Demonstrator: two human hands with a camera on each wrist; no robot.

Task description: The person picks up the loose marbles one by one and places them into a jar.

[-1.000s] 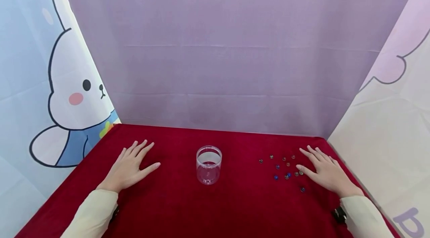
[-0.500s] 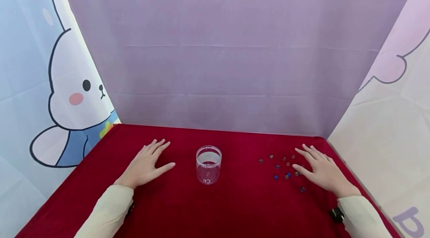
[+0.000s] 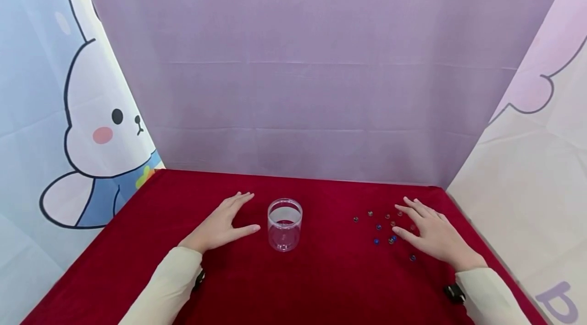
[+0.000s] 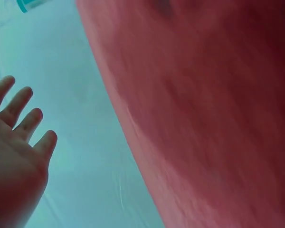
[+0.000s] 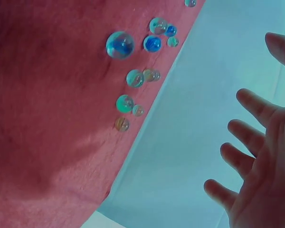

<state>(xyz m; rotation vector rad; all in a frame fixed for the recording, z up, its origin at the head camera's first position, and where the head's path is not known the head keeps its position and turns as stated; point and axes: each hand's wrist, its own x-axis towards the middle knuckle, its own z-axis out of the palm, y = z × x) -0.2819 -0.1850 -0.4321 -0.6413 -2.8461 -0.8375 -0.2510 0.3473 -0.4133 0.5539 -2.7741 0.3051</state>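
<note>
A clear plastic jar [image 3: 285,233] without a lid stands upright near the middle of the red cloth. My left hand [image 3: 219,228] is just left of it, thumb and fingers spread toward its side, holding nothing. Several glass marbles [image 3: 376,241], some with blue swirls, lie scattered on the right part of the cloth. Over their right side my right hand [image 3: 435,236] hovers with straight, spread fingers and covers a few of them in the head view. The right wrist view shows the marbles [image 5: 119,45] apart from the fingertips [image 5: 244,97].
Red cloth [image 3: 321,284] covers the table. A lilac curtain [image 3: 302,70] hangs behind its far edge. On the left is a printed rabbit panel [image 3: 110,152], on the right a pale panel [image 3: 541,187]. Both wrists carry small black devices [image 3: 454,293].
My left hand has moved right, from the cloth's left side to close beside the jar. My right hand has shifted slightly left over the marbles. Jar and marbles stay put.
</note>
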